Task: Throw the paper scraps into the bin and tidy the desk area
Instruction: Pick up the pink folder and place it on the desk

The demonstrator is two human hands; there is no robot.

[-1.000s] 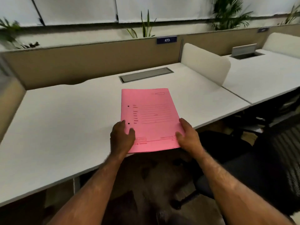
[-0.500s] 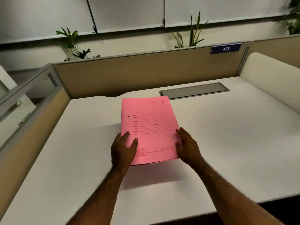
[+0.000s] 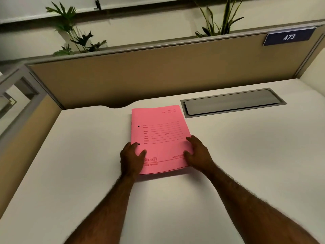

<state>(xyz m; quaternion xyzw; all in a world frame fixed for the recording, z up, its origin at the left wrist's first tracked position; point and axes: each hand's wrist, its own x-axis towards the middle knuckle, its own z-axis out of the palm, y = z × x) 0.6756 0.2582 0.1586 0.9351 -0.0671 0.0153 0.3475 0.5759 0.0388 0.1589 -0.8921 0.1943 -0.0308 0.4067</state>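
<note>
Currently on the counter (image 3: pixel 246 164): one pink folder (image 3: pixel 161 138), lying flat near the back edge, just left of the grey cable hatch (image 3: pixel 232 103) and short of the partition (image 3: pixel 158 73).

Hands: your left hand (image 3: pixel 131 158) grips the folder's near left corner, thumb on top and fingers along the spine side. Your right hand (image 3: pixel 197 153) lies loose on the near right edge, fingers spread over the cover; whether it curls under, you cannot tell. Likely purpose: squaring and settling the folder in place as part of tidying.

Orientation: long axis runs from near edge to back edge, slightly skewed, far end tipped toward the left. Punch holes and spine face the left edge; printed lines read upright to you.

Not listed: no paper scraps or bin visible. Elsewhere: plants (image 3: pixel 77 37) behind the partition, and a "473" plate (image 3: pixel 288 37).
</note>
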